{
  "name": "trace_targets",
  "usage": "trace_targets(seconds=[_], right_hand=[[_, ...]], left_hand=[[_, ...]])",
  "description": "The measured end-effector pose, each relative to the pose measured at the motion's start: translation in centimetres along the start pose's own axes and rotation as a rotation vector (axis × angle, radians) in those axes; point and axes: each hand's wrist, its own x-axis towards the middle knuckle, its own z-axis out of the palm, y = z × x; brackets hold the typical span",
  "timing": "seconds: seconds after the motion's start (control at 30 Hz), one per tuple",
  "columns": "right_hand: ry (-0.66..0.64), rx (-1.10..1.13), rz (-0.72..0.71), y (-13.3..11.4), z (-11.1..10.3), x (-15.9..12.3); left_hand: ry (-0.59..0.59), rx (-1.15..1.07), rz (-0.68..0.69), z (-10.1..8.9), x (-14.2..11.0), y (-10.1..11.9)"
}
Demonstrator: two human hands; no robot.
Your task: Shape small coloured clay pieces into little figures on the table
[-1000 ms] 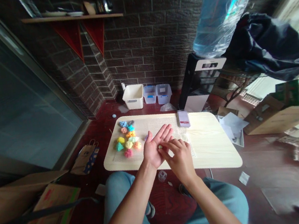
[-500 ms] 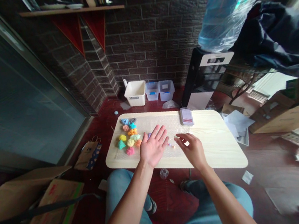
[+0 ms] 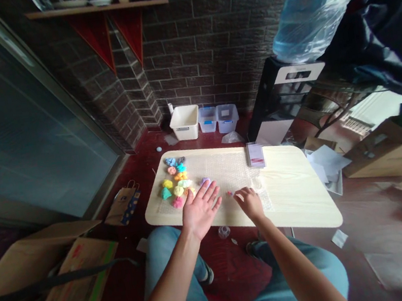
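Note:
My left hand hovers palm up over the near edge of a low pale wooden table, fingers spread and nothing in it. My right hand rests on a sheet of bubble wrap, its fingers curled down onto a tiny pink piece that they touch or pinch. A cluster of several small coloured clay shapes lies at the table's left end, just beyond my left fingertips. A small purple clay bit sits by the left fingertips.
A phone lies at the table's far edge. White and clear plastic bins stand by the brick wall, a water dispenser at right. Cardboard boxes and a paper bag are at left, papers at right. My knees are under the table.
My hands were together with the right fingers on the left palm; they have parted. The right hand has gone down to the bubble wrap. The left hand stays open and has dropped slightly.

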Motion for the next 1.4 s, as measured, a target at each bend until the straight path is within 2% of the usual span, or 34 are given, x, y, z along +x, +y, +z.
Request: trace_targets(seconds=[0.33, 0.93, 1.2, 1.4], right_hand=[[-0.039, -0.118, 0.002, 0.6, 1.7, 0.1], [-0.046, -0.126, 0.013, 0.4, 1.7, -0.2], [-0.022, 0.017, 0.066, 0.4, 1.7, -0.2], [0.131, 0.311, 0.146, 0.2, 0.9, -0.8]], left_hand=[[0.000, -0.006, 0.000, -0.4, 0.1, 0.2], [0.007, -0.103, -0.035, -0.9, 0.0, 0.0], [0.037, -0.104, -0.035, -0.6, -0.2, 0.1], [0.099, -0.069, -0.076, -0.8, -0.4, -0.5]])
